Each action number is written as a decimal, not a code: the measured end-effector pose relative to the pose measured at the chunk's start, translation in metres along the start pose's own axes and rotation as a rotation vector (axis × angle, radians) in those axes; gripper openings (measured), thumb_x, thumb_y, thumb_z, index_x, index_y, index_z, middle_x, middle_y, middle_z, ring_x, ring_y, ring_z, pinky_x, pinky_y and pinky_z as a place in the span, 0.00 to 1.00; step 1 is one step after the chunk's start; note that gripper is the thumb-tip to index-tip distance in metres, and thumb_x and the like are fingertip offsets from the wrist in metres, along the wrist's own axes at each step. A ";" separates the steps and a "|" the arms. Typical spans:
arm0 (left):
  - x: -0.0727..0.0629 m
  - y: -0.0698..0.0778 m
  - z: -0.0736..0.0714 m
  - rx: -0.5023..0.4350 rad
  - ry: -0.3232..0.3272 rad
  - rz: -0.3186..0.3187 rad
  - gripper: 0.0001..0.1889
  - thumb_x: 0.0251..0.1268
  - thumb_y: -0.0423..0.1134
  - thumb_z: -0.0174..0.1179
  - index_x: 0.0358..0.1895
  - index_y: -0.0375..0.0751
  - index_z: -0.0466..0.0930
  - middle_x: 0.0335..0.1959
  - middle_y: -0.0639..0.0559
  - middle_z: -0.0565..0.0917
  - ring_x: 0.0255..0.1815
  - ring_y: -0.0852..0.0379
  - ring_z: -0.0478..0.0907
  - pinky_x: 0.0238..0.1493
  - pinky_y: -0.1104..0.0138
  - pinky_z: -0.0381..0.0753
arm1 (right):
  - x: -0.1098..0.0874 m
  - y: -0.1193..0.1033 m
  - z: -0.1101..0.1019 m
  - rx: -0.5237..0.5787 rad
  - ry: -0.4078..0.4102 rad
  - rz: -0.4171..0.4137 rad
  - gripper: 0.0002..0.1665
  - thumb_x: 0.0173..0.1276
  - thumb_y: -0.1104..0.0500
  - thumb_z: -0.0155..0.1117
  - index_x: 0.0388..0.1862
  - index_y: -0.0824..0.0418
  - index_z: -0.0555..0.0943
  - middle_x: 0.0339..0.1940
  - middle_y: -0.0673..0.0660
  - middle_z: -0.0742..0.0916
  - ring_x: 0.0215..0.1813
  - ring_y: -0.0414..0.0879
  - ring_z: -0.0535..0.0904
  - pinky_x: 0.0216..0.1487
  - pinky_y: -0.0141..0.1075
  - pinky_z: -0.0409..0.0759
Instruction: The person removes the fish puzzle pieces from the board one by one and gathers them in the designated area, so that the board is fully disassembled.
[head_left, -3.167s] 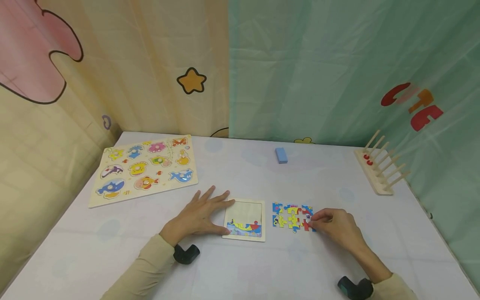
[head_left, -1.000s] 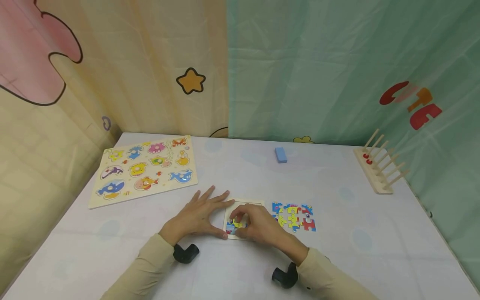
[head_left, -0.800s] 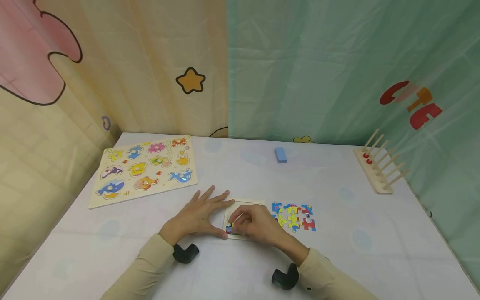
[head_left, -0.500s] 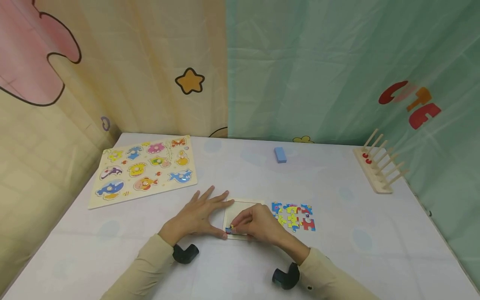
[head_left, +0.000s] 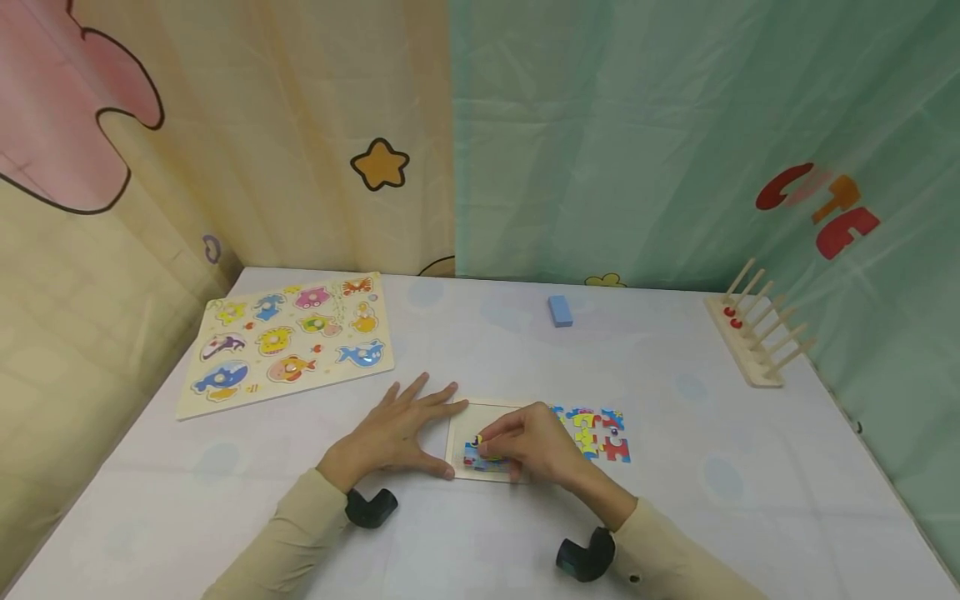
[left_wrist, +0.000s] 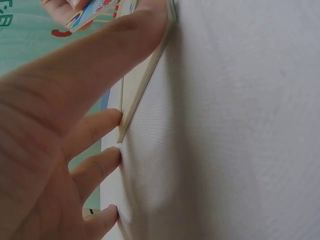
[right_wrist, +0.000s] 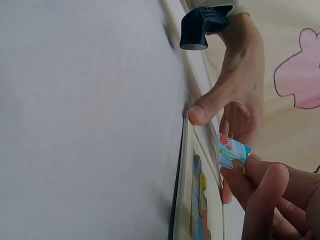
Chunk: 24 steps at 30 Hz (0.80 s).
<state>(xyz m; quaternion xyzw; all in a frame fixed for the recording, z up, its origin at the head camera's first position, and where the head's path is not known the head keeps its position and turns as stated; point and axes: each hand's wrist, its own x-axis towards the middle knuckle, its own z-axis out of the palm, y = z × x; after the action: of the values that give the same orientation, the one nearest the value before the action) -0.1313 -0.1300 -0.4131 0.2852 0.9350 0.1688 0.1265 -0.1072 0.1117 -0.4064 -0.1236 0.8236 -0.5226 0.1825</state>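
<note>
While printed curtains (head_left: 637, 150) are hanging round a flat, white-covered table (head_left: 465, 542) and an animal board (head_left: 257, 364) is lying toward the far left, a person's left hand (head_left: 401, 429) is resting with fingers apart, thumb and index finger touching a shallow tray (head_left: 476, 417). The right hand (head_left: 536, 442) is pinching a puzzle piece (right_wrist: 232, 151) above the tray; loose pieces (head_left: 617, 451) are lying just to its right. Apparently light and stiff, the piece is likely calling for a hold by its edges, its printed face perhaps proving slippery.
</note>
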 end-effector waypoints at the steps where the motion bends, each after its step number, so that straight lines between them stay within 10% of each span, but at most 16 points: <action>1: 0.000 0.000 0.000 -0.002 -0.001 0.000 0.50 0.42 0.69 0.71 0.73 0.59 0.67 0.78 0.55 0.58 0.79 0.39 0.40 0.73 0.38 0.39 | -0.002 0.002 -0.003 0.000 0.006 0.011 0.09 0.60 0.56 0.74 0.35 0.60 0.89 0.26 0.51 0.89 0.12 0.47 0.78 0.21 0.29 0.72; 24: 0.000 0.000 0.001 -0.005 -0.011 -0.005 0.50 0.42 0.68 0.72 0.73 0.59 0.66 0.78 0.55 0.57 0.80 0.40 0.39 0.74 0.38 0.39 | -0.049 0.036 -0.053 -0.121 0.104 0.183 0.11 0.54 0.53 0.78 0.33 0.57 0.90 0.17 0.53 0.85 0.11 0.45 0.75 0.22 0.31 0.66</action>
<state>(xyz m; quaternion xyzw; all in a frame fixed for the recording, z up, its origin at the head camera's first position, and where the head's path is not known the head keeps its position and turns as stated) -0.1317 -0.1301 -0.4138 0.2833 0.9346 0.1692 0.1330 -0.0861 0.1892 -0.4101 -0.0314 0.8697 -0.4589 0.1788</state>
